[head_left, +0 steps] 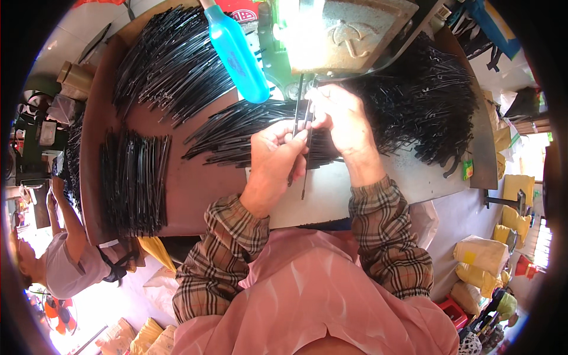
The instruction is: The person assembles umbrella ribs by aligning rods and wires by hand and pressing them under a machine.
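Just below the machine, my left hand (273, 158) pinches thin black umbrella ribs (304, 184) between thumb and fingers, their lower ends hanging past it. Higher up and to the right, my right hand (346, 121) grips the upper part of a rib with its fingertips, close to the machine's front. The machine (367, 38) has a worn metal plate with a raised umbrella shape, and a glaring lamp washes out its middle. Under and behind my hands lies a loose pile of black ribs (236, 130). The exact point where the ribs meet the machine is hidden by glare and fingers.
A bright blue lever handle (238, 56) juts down left of the machine. More ribs are heaped at the back left (171, 65) and right (426, 100), with a straight stack (135, 183) at front left. A person (65, 260) works at far left; sacks (482, 254) stand at right.
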`<action>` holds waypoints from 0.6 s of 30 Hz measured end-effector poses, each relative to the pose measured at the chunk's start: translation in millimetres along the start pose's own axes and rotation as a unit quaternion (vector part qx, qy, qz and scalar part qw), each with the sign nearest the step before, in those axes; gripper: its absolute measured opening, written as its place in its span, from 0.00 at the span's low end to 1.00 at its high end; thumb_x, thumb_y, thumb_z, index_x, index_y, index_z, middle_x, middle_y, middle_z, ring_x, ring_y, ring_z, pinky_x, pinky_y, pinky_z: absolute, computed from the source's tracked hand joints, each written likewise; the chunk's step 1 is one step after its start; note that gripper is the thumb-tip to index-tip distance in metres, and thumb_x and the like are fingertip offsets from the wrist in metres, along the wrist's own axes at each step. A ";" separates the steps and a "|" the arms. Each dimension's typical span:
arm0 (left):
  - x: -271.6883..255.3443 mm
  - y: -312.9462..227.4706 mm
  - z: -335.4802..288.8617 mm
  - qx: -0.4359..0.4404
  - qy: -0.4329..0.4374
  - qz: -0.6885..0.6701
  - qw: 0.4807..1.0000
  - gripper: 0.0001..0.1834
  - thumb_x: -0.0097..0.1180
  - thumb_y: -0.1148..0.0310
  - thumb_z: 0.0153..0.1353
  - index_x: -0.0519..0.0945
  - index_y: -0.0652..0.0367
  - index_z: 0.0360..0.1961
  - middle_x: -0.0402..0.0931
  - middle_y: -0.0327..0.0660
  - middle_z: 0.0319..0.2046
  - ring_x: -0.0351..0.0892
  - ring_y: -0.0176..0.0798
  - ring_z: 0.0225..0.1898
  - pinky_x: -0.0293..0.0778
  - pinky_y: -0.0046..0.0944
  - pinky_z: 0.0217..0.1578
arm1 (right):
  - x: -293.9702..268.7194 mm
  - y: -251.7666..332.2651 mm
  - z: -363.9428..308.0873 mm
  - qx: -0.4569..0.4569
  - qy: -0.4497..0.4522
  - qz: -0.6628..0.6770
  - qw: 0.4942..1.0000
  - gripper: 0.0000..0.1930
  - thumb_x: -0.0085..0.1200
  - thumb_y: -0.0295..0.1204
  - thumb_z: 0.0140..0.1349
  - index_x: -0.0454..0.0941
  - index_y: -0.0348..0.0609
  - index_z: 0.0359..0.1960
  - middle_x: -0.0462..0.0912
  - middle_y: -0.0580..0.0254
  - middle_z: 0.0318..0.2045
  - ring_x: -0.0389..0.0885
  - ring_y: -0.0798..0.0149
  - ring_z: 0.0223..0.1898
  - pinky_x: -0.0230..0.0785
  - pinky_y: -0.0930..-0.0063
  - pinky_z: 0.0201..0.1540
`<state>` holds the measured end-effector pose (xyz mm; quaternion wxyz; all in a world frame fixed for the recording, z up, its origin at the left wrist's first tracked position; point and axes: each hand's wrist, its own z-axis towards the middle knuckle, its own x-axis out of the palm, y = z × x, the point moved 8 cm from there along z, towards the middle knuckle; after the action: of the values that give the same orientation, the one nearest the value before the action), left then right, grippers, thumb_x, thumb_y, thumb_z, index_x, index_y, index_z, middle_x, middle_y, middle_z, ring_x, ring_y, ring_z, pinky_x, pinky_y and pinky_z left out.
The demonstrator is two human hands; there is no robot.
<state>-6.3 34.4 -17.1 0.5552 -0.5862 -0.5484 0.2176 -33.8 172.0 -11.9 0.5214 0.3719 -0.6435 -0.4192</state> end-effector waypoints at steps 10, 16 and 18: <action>9.6 6.7 -4.6 -0.006 -0.038 -0.076 0.996 0.10 0.53 0.73 0.62 0.77 0.68 0.41 0.72 0.37 0.23 0.67 0.27 0.12 0.59 0.26 0.11 | -3.7 0.3 2.7 -0.006 0.023 -0.029 0.999 0.06 0.56 0.27 0.62 0.79 0.34 0.32 0.74 0.70 0.20 0.72 0.77 0.19 0.70 0.83 0.24; 11.3 8.2 -3.9 -0.005 -0.032 -0.088 0.996 0.10 0.52 0.72 0.62 0.77 0.68 0.42 0.72 0.38 0.25 0.67 0.27 0.12 0.59 0.26 0.12 | -4.5 1.2 4.0 -0.035 0.027 -0.022 0.999 0.07 0.56 0.26 0.63 0.79 0.33 0.32 0.76 0.68 0.22 0.72 0.78 0.18 0.68 0.85 0.22; 10.5 11.6 -3.5 -0.013 -0.029 -0.095 0.995 0.11 0.52 0.73 0.62 0.77 0.67 0.44 0.72 0.39 0.25 0.67 0.27 0.13 0.59 0.27 0.13 | -4.5 0.7 5.3 -0.033 0.035 -0.029 0.998 0.07 0.56 0.27 0.63 0.79 0.34 0.32 0.76 0.68 0.22 0.72 0.78 0.18 0.68 0.86 0.22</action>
<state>4.6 44.8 -22.6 0.5498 -0.5323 -0.6200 0.1734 -38.2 177.1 -13.5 0.5432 0.3870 -0.5999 -0.4419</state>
